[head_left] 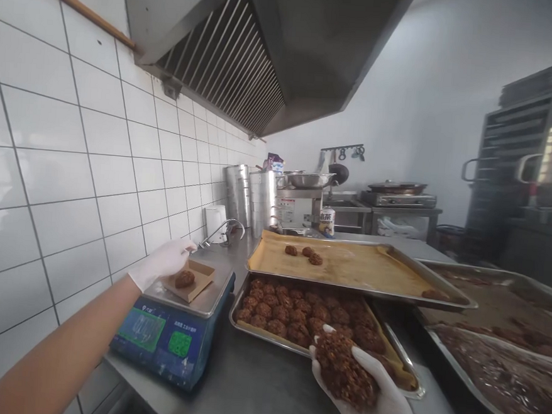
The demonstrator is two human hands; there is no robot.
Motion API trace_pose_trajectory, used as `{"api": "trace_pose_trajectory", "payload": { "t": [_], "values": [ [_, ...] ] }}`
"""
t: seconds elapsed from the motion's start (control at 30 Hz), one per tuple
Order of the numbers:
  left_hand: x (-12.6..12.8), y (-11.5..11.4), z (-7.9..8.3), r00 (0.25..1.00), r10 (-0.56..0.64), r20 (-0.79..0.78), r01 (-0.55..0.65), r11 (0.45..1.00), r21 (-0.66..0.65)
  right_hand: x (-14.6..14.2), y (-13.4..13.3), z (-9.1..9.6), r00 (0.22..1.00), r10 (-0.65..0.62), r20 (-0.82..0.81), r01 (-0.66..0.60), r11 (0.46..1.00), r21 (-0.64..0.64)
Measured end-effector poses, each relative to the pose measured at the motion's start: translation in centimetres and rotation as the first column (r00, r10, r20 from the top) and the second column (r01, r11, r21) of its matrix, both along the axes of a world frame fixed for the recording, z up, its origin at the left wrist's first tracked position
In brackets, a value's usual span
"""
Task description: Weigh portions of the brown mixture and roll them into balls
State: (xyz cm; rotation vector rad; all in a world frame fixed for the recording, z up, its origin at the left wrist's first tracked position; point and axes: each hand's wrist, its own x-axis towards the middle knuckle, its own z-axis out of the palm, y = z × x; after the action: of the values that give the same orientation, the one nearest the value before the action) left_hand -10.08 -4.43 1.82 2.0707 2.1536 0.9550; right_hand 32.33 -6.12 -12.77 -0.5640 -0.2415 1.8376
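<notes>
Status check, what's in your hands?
Gloved left hand at kraft paper tray on digital scale. Gloved right hand holding large brown patty. Lined baking tray of patties below it.

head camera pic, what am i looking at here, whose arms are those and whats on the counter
This picture comes from a camera worn on a person's head, looking forward and down, so the two arms are that person's own. Their gloved left hand is beside a small card tray on a digital scale, and one brown lump lies in that tray. Their gloved right hand holds a larger brown lump. Next to the scale, metal baking trays hold more lumps on paper.
</notes>
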Motion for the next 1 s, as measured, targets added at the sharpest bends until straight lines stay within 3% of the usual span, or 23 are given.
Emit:
{"api": "trace_pose_trajectory", "payload": {
  "t": [0.2, 0.4, 0.63, 0.8, 1.0],
  "values": [
    [1.4, -2.2, 1.0, 0.993, -0.099, -0.064, 0.096, 0.994, -0.052, -0.6, -0.4, 0.8, 1.0, 0.021, -0.006, -0.021, 0.999, -0.026],
    [1.3, -2.8, 1.0, 0.98, -0.155, -0.127, 0.146, 0.987, -0.072, -0.8, -0.5, 1.5, 0.998, 0.021, 0.056, -0.016, 0.995, -0.096],
    [1.3, -3.3, 1.2, 0.966, -0.173, -0.192, 0.158, 0.983, -0.093, -0.2, 0.6, 0.3, 0.996, 0.013, 0.085, -0.007, 0.998, -0.065],
    [1.0, -3.2, 1.0, 0.963, -0.169, -0.209, 0.145, 0.981, -0.126, 0.4, 1.5, -1.2, 0.99, 0.002, 0.143, -0.012, 0.998, 0.069],
    [0.4, -1.8, 0.1, 0.961, -0.144, -0.238, 0.111, 0.983, -0.15, 0.3, 0.8, -0.3, 0.994, -0.003, 0.109, 0.0, 1.0, 0.02]
  ]
}}
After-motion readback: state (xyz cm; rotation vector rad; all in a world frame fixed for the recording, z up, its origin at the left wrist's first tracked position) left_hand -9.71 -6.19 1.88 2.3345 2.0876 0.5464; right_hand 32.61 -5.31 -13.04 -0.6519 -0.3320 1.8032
